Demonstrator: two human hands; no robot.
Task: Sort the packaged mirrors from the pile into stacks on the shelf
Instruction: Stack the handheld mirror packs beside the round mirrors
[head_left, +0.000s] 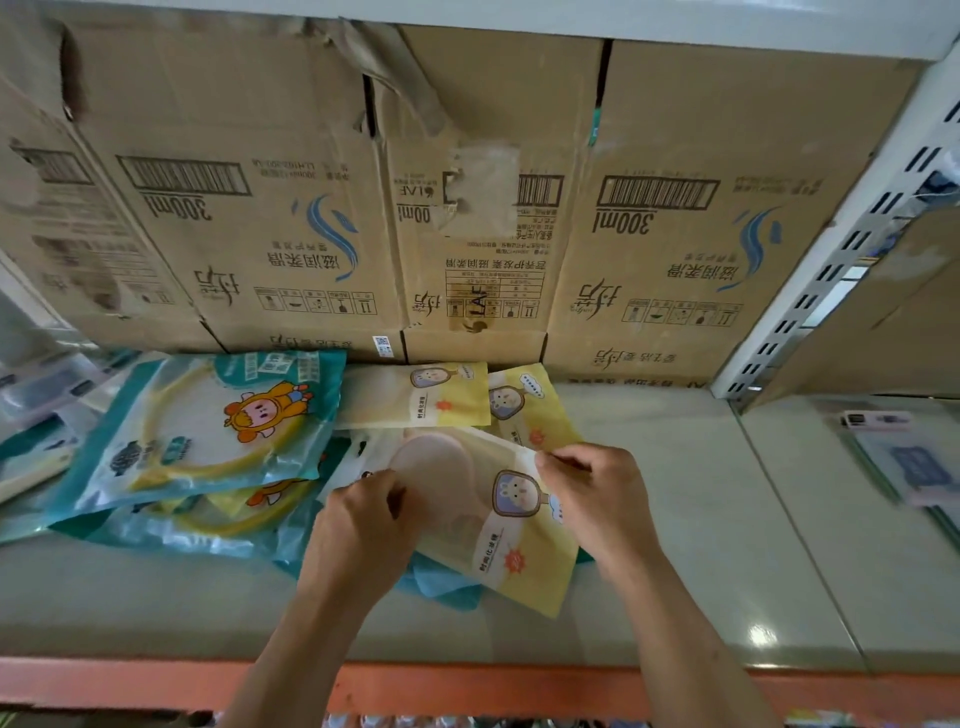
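Both hands, left hand (363, 512) and right hand (589, 486), pinch the yellow plastic mirror packet (498, 514) by its edges, in front of the brown cardboard boxes (519, 208).

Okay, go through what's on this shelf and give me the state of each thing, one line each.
held yellow mirror package: tilted, in both hands.
left hand: pinches its left edge.
right hand: pinches its upper right edge.
two yellow mirror packages: lying flat, overlapping, against the boxes.
teal mirror packages: loose overlapping pile, unsorted.
cardboard boxes: closed, print upside down.
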